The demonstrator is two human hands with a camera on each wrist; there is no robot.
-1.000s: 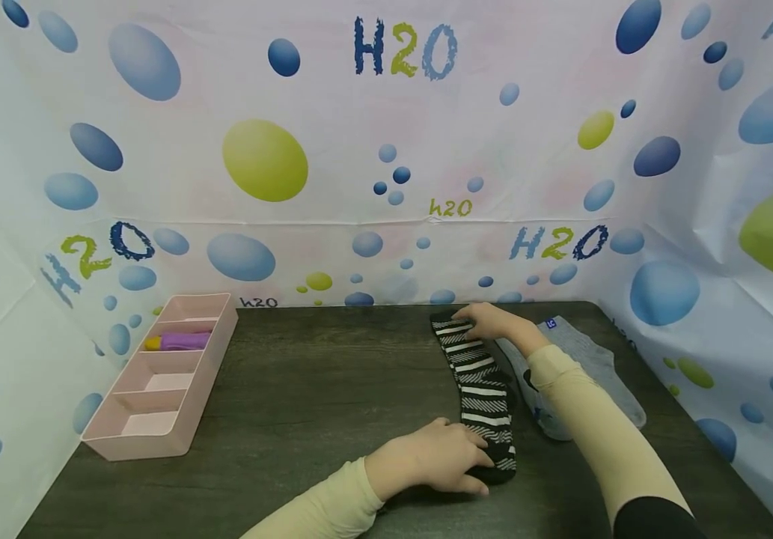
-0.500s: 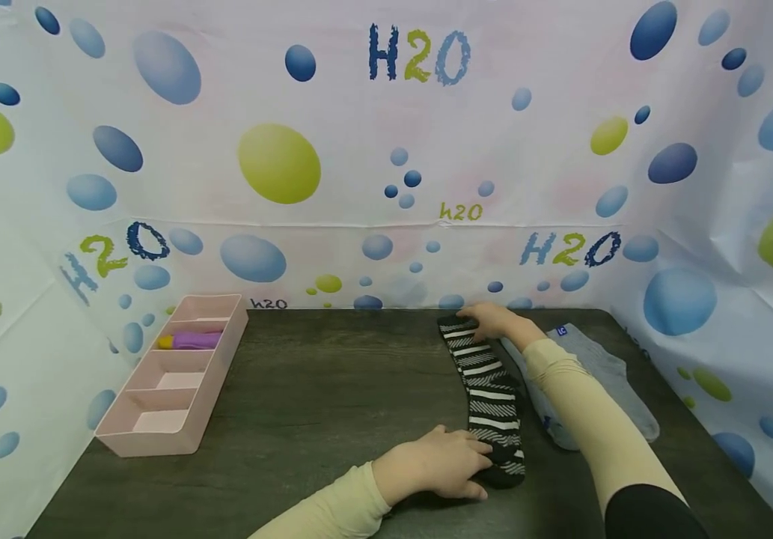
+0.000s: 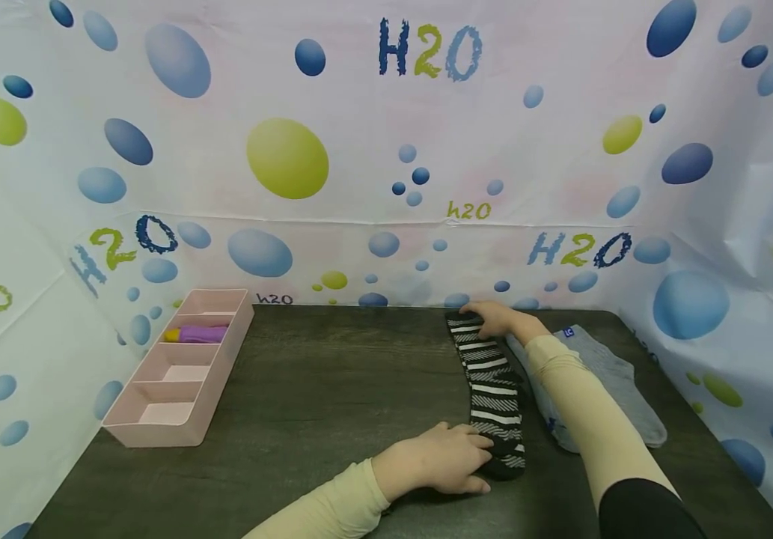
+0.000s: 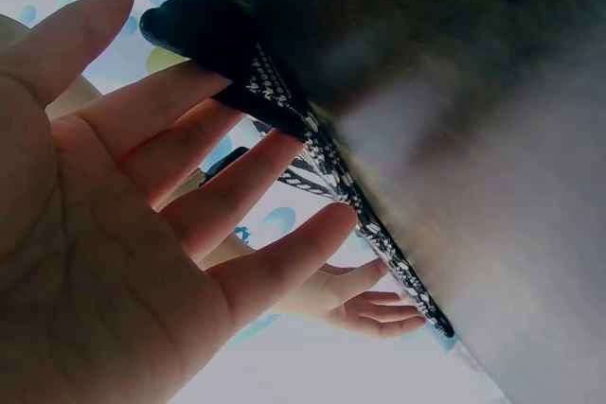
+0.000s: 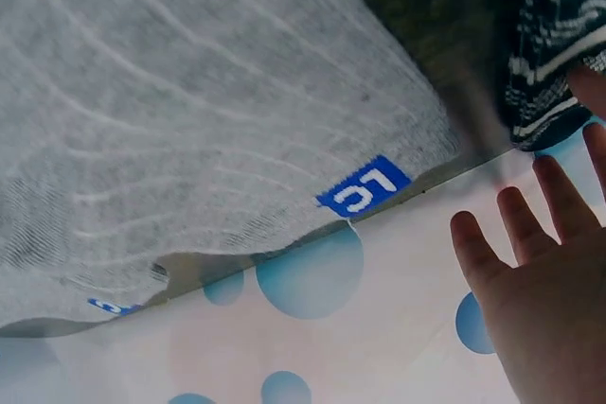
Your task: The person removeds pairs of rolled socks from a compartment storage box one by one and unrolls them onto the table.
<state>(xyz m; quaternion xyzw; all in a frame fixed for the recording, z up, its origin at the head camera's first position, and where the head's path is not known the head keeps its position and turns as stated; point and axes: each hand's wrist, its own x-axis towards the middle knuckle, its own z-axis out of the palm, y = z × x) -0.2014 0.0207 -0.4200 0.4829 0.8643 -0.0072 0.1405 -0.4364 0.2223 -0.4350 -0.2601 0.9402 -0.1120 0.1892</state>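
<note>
A black-and-white striped sock lies lengthwise on the dark table, its cuff far and its toe near. My left hand rests at the toe end; in the left wrist view its fingers are spread and nearly straight, their tips right at the sock's edge. At the far cuff end my right hand touches the striped fabric with fingers extended, as the right wrist view also shows. Grey socks with a blue label lie flat just right of the striped one, partly hidden under the right forearm.
On the left stands a pink divided tray, with a purple tube with a yellow end in one compartment. A white sheet with printed bubbles rises behind the dark table and along its sides.
The head view has shifted, so the tray and socks sit slightly farther right in it. Both hands stay at the same ends of the striped sock.
</note>
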